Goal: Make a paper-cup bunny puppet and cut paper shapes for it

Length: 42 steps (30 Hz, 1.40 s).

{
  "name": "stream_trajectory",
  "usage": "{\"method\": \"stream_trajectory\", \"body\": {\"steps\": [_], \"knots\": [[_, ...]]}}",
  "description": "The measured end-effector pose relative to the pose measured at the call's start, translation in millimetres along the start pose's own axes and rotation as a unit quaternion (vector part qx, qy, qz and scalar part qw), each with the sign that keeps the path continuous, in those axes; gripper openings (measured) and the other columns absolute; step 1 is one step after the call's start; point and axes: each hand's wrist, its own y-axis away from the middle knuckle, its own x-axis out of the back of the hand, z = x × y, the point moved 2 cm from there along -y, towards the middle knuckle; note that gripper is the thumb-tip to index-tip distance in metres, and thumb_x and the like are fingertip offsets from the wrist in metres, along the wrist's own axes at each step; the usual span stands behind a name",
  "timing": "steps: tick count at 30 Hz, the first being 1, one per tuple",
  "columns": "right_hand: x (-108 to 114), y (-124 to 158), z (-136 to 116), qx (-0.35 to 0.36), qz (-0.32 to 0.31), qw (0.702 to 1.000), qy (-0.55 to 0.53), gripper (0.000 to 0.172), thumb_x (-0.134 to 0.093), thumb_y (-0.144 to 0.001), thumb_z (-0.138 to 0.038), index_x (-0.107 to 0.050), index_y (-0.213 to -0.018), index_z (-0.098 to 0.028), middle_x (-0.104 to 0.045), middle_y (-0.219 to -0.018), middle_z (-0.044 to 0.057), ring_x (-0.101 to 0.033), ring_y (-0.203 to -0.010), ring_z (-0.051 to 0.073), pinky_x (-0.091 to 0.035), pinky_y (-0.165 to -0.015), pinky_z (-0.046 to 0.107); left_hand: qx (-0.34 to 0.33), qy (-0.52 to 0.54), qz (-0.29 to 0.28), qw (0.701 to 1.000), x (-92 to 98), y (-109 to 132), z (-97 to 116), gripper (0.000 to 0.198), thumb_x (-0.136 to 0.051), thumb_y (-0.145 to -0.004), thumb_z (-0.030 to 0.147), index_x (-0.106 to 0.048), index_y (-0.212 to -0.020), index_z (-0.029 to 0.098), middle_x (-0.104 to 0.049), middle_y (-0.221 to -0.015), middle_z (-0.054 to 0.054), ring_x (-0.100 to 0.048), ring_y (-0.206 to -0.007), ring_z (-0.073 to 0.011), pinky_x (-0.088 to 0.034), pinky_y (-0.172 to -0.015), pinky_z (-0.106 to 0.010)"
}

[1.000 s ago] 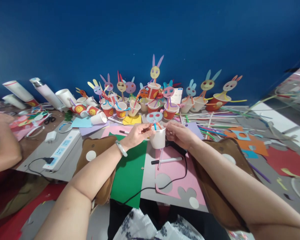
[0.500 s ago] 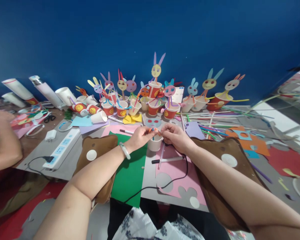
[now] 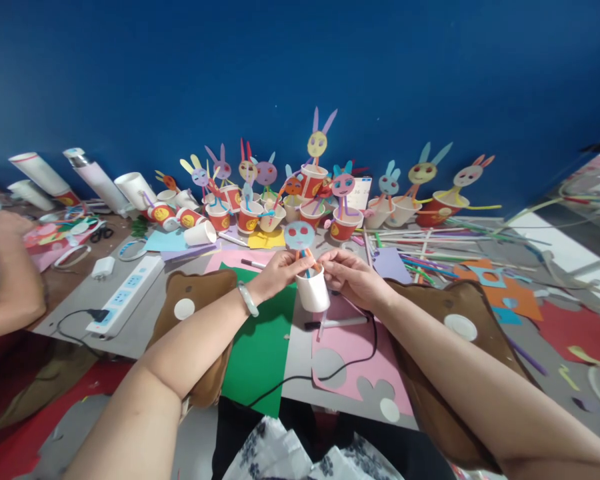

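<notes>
Now that the head stands higher above the cup, straws look reachable; left hand pinches cup, right hand's grip unclear.

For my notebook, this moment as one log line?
left hand: at white cup | right hand: cup's other side | blue paper face: above cup

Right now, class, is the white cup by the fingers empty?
The cup isn't empty: orange and blue stems enter it below the pale-blue face.
</notes>
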Motion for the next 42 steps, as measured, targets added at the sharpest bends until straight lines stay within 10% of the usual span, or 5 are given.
{"method": "stream_trajectory", "body": {"steps": [23,42], "knots": [[12,9,-9,-0.097,-0.237,0.958,0.128,0.044,-0.080,-0.076,-0.044,-0.061,-0.100,-0.013,-0.073,-0.062,0.003,-0.056,-0.039,0.009,-0.040,-0.036,0.017,0.034,-0.010,-0.099,0.994,0.1,2,1,0.048,-0.076,-0.070,0.057,-0.063,-0.073,0.011,-0.057,-0.064,-0.002,-0.049,-0.053,-0.0091,-0.032,-0.049,-0.022],[2,9,-2,-0.054,-0.086,0.994,0.043,0.034,-0.081,-0.073,-0.041,-0.057,-0.072,-0.017,-0.036,-0.041,-0.012,-0.021,-0.036,0.002,-0.012,-0.037,0.018,0.055,0.000,-0.063,0.996,1.6,-2,-6,0.056,-0.072,-0.070,0.067,-0.055,-0.074,0.013,-0.046,-0.058,0.005,-0.038,-0.045,-0.0036,-0.024,-0.043,-0.018]]}}
